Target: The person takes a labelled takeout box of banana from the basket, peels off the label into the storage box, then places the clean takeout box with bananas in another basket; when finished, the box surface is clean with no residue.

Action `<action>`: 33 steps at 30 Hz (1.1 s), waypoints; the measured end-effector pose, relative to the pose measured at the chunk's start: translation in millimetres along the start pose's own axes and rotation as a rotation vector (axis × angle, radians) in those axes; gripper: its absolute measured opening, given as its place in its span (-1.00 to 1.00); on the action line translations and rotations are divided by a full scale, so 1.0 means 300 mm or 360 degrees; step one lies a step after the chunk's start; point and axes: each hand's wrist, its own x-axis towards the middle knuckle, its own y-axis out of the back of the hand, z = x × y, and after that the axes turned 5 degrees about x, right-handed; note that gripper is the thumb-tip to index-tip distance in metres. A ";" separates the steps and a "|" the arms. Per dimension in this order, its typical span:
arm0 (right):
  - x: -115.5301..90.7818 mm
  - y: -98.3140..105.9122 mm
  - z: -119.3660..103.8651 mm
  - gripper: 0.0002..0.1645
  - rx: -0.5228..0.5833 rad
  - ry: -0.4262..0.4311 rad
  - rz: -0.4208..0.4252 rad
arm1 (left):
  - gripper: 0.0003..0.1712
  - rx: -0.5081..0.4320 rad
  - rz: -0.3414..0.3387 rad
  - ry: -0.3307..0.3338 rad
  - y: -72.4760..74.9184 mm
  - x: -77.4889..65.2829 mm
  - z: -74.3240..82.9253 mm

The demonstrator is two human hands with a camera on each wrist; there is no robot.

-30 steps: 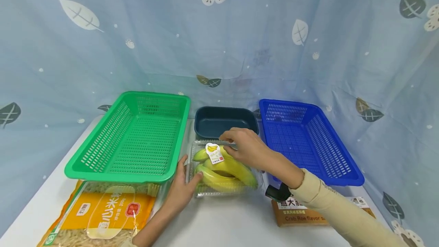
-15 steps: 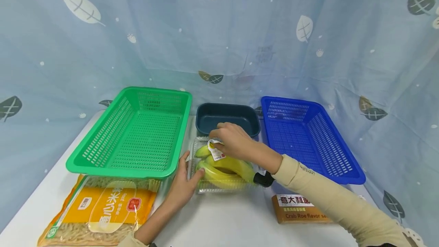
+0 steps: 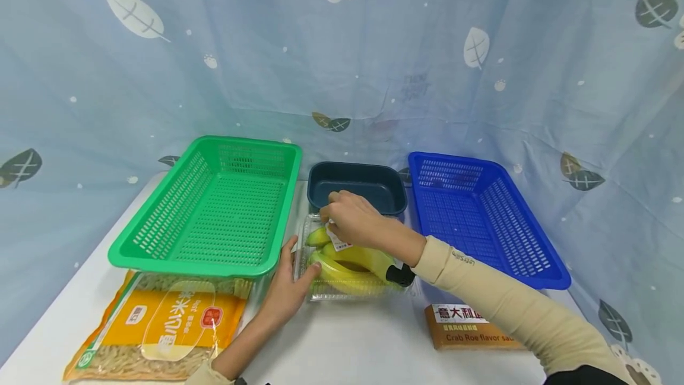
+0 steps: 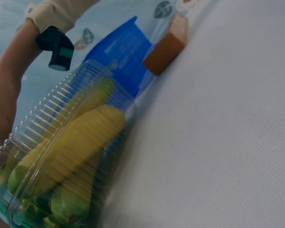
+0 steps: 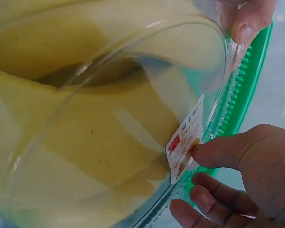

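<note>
A clear plastic box of yellow-green bananas stands between my hands on the white table. My left hand holds its left side, thumb over the rim. From the right, my right hand reaches across the lid to a white label. In the right wrist view, the thumb meets the banana picture on the label while other fingers curl below it; the index finger is hidden. The left wrist view gives the ridged side of the box with bananas inside.
A green basket stands at the left, above a bag of noodles. Behind the box is a dark blue tray. On the right are a blue basket and a brown carton, partly covered by my right sleeve.
My right hand has moved left over the lid, from the right of the label to its top, and now covers part of it. My left hand has stayed at the box's side.
</note>
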 end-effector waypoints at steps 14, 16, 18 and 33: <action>-0.066 0.052 0.000 -0.75 0.0256 0.0031 0.0019 | -0.04 0.0023 0.0024 0.0003 -0.005 0.002 -0.004; -0.078 0.056 -0.002 -0.76 0.0264 0.0051 0.0023 | -0.04 0.0021 0.0031 -0.0003 -0.005 0.003 -0.006; -0.088 0.058 -0.005 -0.76 0.0246 0.0079 0.0036 | -0.04 0.0022 0.0038 -0.0009 -0.005 0.003 -0.008; -0.046 0.023 -0.022 -0.65 -0.0036 -0.0017 -0.0109 | -0.05 0.0019 0.0030 -0.0013 -0.005 -0.001 -0.001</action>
